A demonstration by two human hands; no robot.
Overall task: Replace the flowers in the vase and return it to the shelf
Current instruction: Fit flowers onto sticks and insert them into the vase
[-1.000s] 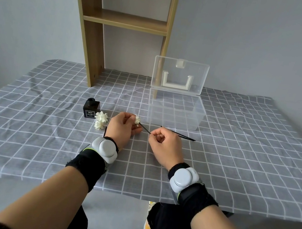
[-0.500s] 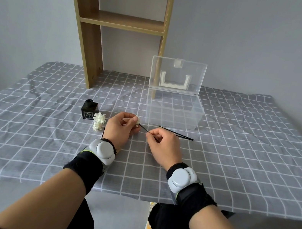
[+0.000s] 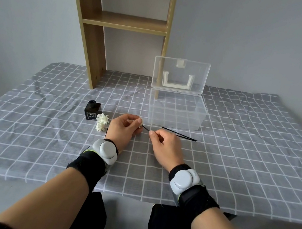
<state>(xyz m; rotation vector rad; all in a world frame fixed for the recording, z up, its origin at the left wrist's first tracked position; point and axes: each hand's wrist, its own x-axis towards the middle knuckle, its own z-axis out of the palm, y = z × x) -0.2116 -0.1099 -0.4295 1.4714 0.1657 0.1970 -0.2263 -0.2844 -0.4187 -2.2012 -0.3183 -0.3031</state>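
Note:
A small black square vase (image 3: pixel 92 111) stands empty on the checked cloth, left of centre. Two white flower heads (image 3: pixel 102 122) lie just right of it. My left hand (image 3: pixel 124 129) pinches a small white flower head (image 3: pixel 140 121) at its fingertips. My right hand (image 3: pixel 164 147) pinches a thin black stem (image 3: pixel 146 128) that runs into that flower head. The two hands are close together. More thin black stems (image 3: pixel 180 134) lie on the cloth behind my right hand.
An open clear plastic box (image 3: pixel 176 114) with its lid upright stands behind the hands. A wooden shelf unit (image 3: pixel 126 22) rises at the back left of the table. The grey checked tablecloth (image 3: pixel 248 162) covers the table to its front edge.
My hands have come a little closer together, so the stem between them shows shorter and the flower head is more hidden by my left fingers. The view shifted slightly.

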